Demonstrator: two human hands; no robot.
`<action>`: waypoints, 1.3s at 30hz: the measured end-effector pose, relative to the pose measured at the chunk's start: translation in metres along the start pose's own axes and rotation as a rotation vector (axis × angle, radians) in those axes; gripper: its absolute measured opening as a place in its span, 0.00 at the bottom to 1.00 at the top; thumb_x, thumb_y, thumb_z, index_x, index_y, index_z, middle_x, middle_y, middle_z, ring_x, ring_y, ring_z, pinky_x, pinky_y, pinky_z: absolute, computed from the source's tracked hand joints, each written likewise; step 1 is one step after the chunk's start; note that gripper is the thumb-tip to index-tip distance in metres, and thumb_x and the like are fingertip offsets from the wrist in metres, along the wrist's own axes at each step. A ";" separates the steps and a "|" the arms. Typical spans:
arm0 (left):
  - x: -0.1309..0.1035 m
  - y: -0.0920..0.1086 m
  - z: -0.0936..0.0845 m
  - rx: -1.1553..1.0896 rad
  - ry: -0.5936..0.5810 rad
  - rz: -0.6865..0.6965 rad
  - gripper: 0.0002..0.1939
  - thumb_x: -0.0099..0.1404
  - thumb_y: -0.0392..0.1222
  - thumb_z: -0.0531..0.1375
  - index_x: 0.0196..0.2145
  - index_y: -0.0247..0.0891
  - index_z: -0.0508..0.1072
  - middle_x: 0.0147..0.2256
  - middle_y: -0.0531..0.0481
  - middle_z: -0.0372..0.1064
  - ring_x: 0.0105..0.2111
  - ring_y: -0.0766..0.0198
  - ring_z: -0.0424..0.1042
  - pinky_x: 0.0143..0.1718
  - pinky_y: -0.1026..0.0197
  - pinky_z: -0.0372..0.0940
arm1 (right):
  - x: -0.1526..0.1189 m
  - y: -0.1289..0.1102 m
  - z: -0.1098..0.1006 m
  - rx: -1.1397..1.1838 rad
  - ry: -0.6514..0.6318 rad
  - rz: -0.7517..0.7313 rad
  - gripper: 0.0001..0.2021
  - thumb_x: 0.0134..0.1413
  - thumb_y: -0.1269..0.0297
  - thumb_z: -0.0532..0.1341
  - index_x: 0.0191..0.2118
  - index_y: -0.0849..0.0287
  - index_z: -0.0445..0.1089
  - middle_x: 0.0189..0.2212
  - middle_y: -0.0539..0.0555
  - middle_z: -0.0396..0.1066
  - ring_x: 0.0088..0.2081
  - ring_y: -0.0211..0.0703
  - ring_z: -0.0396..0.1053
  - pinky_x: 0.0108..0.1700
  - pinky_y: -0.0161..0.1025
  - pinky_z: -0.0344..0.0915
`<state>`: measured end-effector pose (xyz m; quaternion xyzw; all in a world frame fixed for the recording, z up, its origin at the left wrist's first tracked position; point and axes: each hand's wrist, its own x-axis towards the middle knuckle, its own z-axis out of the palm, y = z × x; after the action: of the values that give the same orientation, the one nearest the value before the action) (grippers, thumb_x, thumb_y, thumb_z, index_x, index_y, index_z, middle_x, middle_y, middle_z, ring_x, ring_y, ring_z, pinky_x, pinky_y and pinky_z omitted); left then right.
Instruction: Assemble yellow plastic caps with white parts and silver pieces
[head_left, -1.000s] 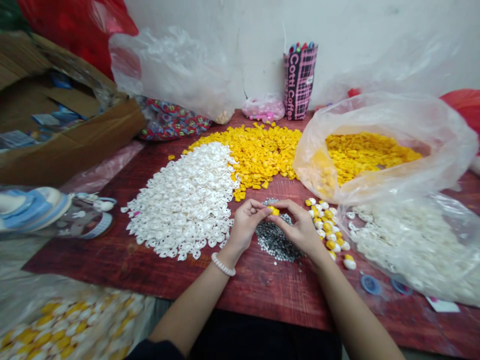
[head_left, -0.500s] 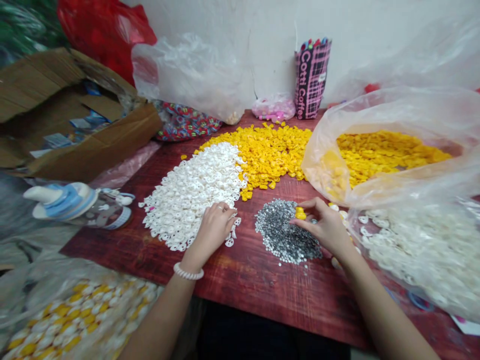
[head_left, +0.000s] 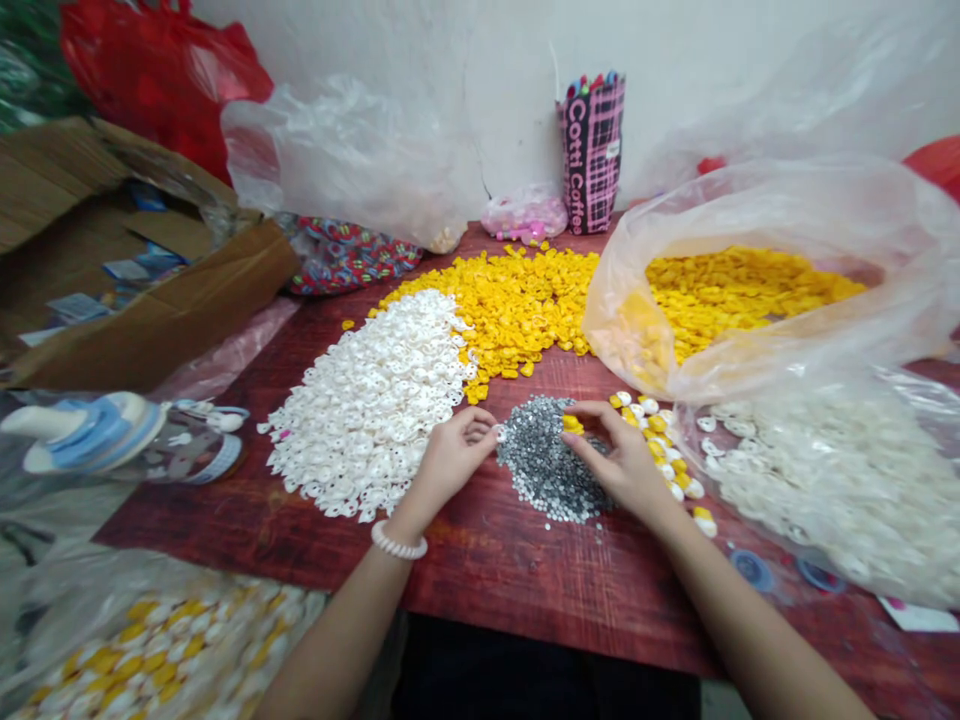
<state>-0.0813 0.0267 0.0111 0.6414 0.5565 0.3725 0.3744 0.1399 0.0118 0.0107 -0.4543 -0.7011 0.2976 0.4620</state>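
Apart, left hand (head_left: 454, 460) pinching white piece (head_left: 501, 433), right hand (head_left: 624, 458) pinching yellow piece (head_left: 572, 424), open bag (head_left: 757, 365) holding yellow parts (head_left: 742, 290)

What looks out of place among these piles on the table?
A small pink piece sits at the left side of the white pile, odd because the pieces around it are white. It's too small to identify.

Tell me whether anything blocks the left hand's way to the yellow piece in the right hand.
Nothing visible stands between the left hand and the yellow piece in the right hand; the small gray discs lie below, on the wood-grain table.
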 end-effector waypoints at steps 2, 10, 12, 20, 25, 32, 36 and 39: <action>0.004 0.008 0.022 -0.225 -0.023 -0.077 0.06 0.57 0.41 0.59 0.33 0.38 0.70 0.27 0.50 0.72 0.27 0.62 0.74 0.29 0.62 0.66 | -0.002 -0.001 0.003 0.035 0.026 -0.017 0.13 0.52 0.58 0.62 0.42 0.56 0.65 0.37 0.53 0.71 0.35 0.40 0.71 0.37 0.37 0.69; 0.012 0.026 0.067 -0.496 -0.140 -0.089 0.09 0.54 0.40 0.63 0.34 0.35 0.76 0.35 0.46 0.76 0.34 0.62 0.74 0.37 0.61 0.68 | -0.001 0.017 -0.003 -0.398 0.105 -0.338 0.15 0.50 0.53 0.62 0.38 0.60 0.68 0.28 0.55 0.73 0.29 0.41 0.71 0.31 0.36 0.68; 0.010 0.024 0.067 -0.602 -0.113 -0.136 0.10 0.53 0.40 0.64 0.34 0.36 0.77 0.35 0.47 0.76 0.36 0.62 0.73 0.39 0.61 0.67 | 0.000 0.020 -0.005 -0.454 0.106 -0.356 0.16 0.50 0.53 0.61 0.38 0.61 0.68 0.27 0.55 0.73 0.28 0.41 0.71 0.31 0.35 0.67; 0.000 0.024 0.076 -0.938 -0.048 -0.287 0.05 0.50 0.38 0.66 0.27 0.34 0.76 0.28 0.51 0.74 0.30 0.69 0.71 0.36 0.66 0.65 | -0.001 0.025 -0.006 -0.516 0.099 -0.384 0.14 0.51 0.52 0.60 0.32 0.59 0.65 0.24 0.53 0.70 0.25 0.39 0.69 0.28 0.34 0.64; -0.001 0.021 0.077 -0.974 -0.084 -0.333 0.09 0.45 0.34 0.68 0.26 0.34 0.74 0.26 0.53 0.73 0.27 0.71 0.70 0.33 0.66 0.63 | -0.002 0.022 -0.010 -0.597 0.061 -0.458 0.12 0.53 0.55 0.60 0.30 0.59 0.64 0.22 0.52 0.67 0.25 0.39 0.66 0.28 0.35 0.62; 0.001 0.020 0.069 -0.966 -0.351 -0.414 0.12 0.47 0.34 0.68 0.33 0.34 0.76 0.29 0.51 0.73 0.28 0.71 0.69 0.31 0.68 0.62 | -0.003 0.022 -0.010 -0.579 -0.021 -0.516 0.14 0.52 0.52 0.60 0.28 0.59 0.63 0.19 0.51 0.65 0.22 0.38 0.63 0.26 0.34 0.58; -0.002 0.022 0.069 -0.933 -0.486 -0.421 0.13 0.52 0.37 0.66 0.37 0.33 0.75 0.31 0.49 0.74 0.27 0.71 0.71 0.30 0.69 0.63 | 0.001 0.014 -0.017 -0.546 -0.070 -0.456 0.22 0.47 0.43 0.58 0.29 0.61 0.65 0.20 0.52 0.66 0.24 0.40 0.64 0.26 0.35 0.60; -0.003 0.021 0.066 -0.985 -0.590 -0.486 0.15 0.53 0.37 0.65 0.40 0.35 0.73 0.32 0.48 0.75 0.30 0.67 0.74 0.34 0.66 0.67 | 0.000 0.010 -0.048 -0.570 0.006 -0.287 0.26 0.52 0.41 0.52 0.39 0.62 0.67 0.29 0.56 0.71 0.30 0.42 0.68 0.32 0.37 0.63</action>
<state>-0.0138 0.0176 0.0003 0.3242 0.3223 0.2966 0.8385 0.1876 0.0158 0.0212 -0.4628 -0.8119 0.0193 0.3554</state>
